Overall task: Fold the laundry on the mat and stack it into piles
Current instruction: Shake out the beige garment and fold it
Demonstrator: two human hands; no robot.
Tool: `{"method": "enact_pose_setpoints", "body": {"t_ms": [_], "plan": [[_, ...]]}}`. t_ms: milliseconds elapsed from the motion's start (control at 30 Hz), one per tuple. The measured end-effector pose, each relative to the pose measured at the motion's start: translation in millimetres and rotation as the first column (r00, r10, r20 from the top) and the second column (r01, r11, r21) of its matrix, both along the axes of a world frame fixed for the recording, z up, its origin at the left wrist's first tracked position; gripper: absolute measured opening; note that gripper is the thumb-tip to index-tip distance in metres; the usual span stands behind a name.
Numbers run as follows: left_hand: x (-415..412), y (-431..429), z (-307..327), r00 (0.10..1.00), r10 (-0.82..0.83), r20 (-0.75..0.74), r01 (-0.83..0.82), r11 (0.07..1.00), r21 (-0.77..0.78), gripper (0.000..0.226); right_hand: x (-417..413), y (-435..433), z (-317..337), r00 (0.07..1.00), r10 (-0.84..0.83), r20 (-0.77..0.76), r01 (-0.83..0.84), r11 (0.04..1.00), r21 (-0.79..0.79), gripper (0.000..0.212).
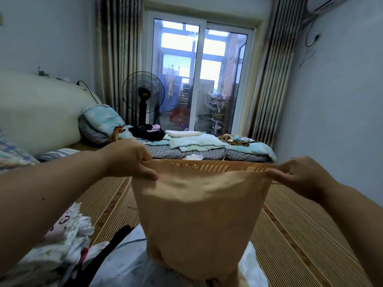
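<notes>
A tan, stretchy garment [199, 220] with a lace band along its top edge hangs in the air above the woven mat [294, 228]. My left hand [132, 160] pinches its top left corner. My right hand [300, 175] pinches the top right corner, so the top edge is pulled taut between them. The garment's lower end droops onto a pale blue-grey cloth [124, 266] lying near me. A heap of unfolded white and pink laundry [68, 235] sits at the lower left, with a black item [112, 243] beside it.
Folded light-green bedding [194, 142] and a white pillow [183, 132] lie on a grey checked quilt [246, 156] at the mat's far end. Dark clothes [148, 131] and cushions [99, 121] sit at the far left. A black standing fan [143, 96] stands before the glass door.
</notes>
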State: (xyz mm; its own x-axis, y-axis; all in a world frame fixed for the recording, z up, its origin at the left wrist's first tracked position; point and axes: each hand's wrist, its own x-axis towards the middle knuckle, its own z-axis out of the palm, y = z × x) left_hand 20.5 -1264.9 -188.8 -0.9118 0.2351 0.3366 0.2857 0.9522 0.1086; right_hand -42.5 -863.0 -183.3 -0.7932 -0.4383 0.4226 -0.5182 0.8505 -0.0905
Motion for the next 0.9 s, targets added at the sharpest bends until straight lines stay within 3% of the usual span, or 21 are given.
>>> {"method": "enact_pose_setpoints", "body": {"t_ms": [100,200,267,333,400,500,600,767,833,900], "plan": [[0,-8,-5,0.999,-0.004,-0.035,0.007,0.997,0.082,0.041,-3,4,-11,1.0,0.01,-0.023,-0.007,0.993,0.12,0.076],[0,-9,-8,0.995,0.008,-0.098,0.017,0.969,0.247,0.034,-6,5,-23,0.995,0.01,-0.1,-0.025,0.987,-0.157,0.077],[-2,-8,-8,0.989,0.046,-0.143,0.013,0.924,0.383,0.032,-5,-1,-25,0.997,0.008,-0.072,-0.032,0.944,-0.327,0.054],[-4,-7,-5,0.99,0.044,-0.132,0.032,0.851,0.524,0.032,-5,-11,-26,0.999,-0.027,-0.03,0.013,0.917,-0.399,0.035],[-4,-3,-1,0.995,0.016,-0.096,0.049,0.771,0.635,0.037,-7,-19,-27,0.999,-0.053,0.002,0.048,0.882,-0.469,0.03],[-4,5,3,0.998,-0.041,-0.05,0.065,0.65,0.757,0.024,-15,-25,-29,0.997,-0.053,0.052,0.073,0.788,-0.612,0.028],[-8,10,9,0.993,0.001,-0.115,0.089,0.627,0.774,0.034,-20,-28,-20,0.995,-0.075,0.066,0.1,0.701,-0.707,0.031],[-12,32,60,0.922,0.171,-0.347,0.083,0.788,0.61,0.027,-19,-27,39,0.982,-0.167,-0.091,0.045,0.668,-0.743,0.014],[-14,43,90,0.878,0.219,-0.425,0.096,0.79,0.605,0.027,-16,-23,72,0.966,-0.215,-0.143,0.025,0.627,-0.779,0.039],[-15,52,120,0.822,0.302,-0.482,0.063,0.794,0.605,0.026,-12,-21,103,0.952,-0.238,-0.193,-0.017,0.587,-0.809,0.044]]}}
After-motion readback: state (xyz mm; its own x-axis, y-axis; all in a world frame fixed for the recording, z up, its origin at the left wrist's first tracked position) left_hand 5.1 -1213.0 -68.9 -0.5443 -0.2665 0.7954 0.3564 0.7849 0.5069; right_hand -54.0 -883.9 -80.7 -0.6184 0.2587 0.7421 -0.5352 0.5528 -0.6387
